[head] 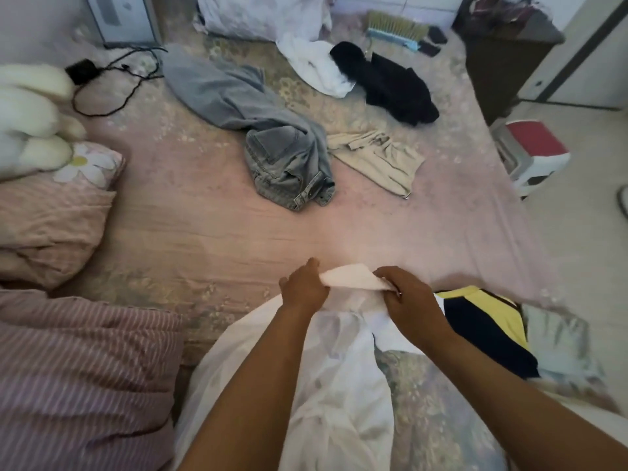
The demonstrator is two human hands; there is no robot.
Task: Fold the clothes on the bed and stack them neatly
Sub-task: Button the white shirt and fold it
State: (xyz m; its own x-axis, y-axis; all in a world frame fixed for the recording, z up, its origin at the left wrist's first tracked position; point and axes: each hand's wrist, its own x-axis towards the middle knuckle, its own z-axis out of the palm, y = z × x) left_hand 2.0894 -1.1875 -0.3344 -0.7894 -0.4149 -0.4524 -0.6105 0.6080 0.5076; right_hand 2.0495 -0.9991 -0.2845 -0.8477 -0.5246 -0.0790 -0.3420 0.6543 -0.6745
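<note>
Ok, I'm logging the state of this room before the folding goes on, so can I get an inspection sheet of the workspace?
Surface: bed with a pink floral sheet, wrinkled.
Job's things: white shirt held at its collar; grey jeans, beige garment, black garment and white garment lie loose and unfolded; yellow and navy garment by the right hand.
Clutter: brush, plush toy, pillows.
Grippers: left hand and right hand both grip the shirt's collar.
Cables: black cable with charger, upper left of the bed.
Surroundings: red-topped stool, dark cabinet.

Bare forearms (sleeveless); two grips [303, 287]
</note>
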